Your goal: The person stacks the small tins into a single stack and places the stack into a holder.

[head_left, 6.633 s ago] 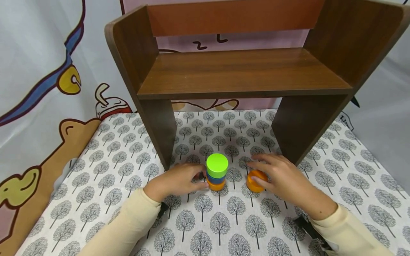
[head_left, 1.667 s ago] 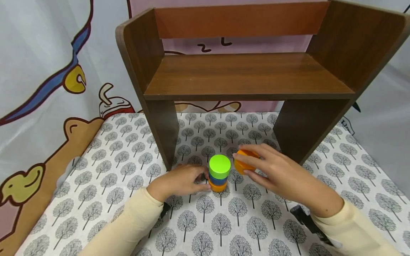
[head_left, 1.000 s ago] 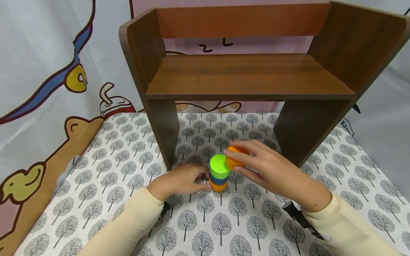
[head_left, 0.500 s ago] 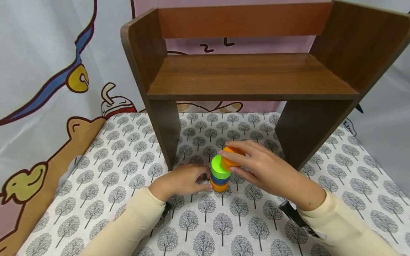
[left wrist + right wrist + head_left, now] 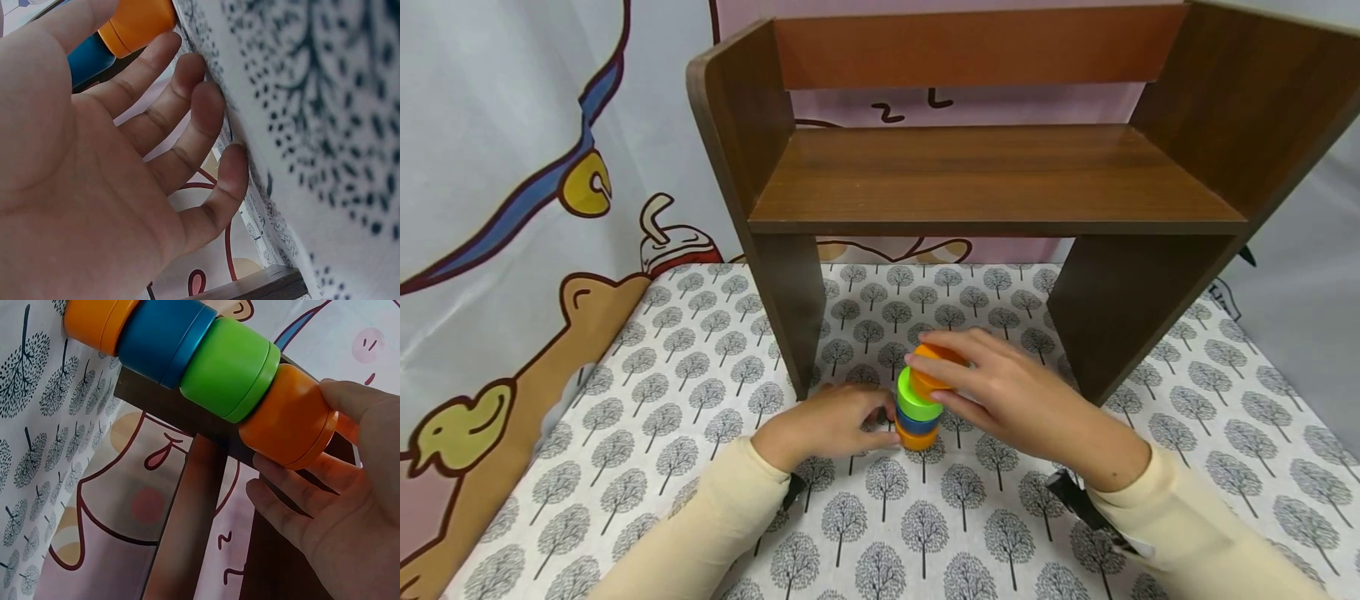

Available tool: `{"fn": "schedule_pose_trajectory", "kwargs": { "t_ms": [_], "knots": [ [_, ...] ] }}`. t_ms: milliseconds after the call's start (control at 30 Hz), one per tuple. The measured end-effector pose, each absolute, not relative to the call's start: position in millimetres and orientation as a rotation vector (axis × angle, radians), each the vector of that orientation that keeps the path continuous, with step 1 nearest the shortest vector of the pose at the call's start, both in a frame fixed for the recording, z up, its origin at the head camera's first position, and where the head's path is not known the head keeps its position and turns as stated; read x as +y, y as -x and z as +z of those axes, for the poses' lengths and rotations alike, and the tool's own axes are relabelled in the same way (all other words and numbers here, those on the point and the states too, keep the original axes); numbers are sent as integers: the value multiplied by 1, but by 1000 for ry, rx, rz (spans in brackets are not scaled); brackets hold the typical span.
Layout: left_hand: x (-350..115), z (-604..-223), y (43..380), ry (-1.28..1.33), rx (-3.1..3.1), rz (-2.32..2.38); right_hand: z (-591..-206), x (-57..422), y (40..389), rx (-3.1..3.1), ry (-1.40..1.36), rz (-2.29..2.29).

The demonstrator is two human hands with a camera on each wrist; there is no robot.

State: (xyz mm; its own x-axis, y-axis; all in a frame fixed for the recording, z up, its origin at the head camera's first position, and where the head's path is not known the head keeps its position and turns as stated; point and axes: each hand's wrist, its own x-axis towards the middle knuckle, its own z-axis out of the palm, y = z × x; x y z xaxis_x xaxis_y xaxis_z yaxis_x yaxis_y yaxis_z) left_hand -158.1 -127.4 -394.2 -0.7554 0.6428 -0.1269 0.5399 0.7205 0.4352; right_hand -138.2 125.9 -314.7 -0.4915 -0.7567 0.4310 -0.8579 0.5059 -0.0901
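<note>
my right grip point(image 5: 1000, 387) is clamped on the upper orange container point(image 5: 287, 419), held atop the green container point(image 5: 230, 367), apparently for alignment; my left grip point(image 5: 827, 421) loosely pinches the lower orange container point(image 5: 917, 438) on the surface point(image 5: 820, 542), apparently steadying the blue container point(image 5: 164, 339) above.

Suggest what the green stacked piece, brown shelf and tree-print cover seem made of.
Green stacked piece: probably plastic or painted wood, satin; smooth, even colour with soft highlights.
Brown shelf: likely wood-look laminated board, low sheen; fine grain on flat panels.
Tree-print cover: probably cloth, matt; no bright reflections, though thin vinyl can't be ruled out.
</note>
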Motion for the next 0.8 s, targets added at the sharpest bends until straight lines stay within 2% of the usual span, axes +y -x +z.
{"fn": "schedule_pose_trajectory", "kwargs": {
  "t_ms": [800],
  "knots": [
    [-127, -394, 158, -927, 2658, 524, -318, 121, 140, -2429, -1360, 459]
  ]
}}
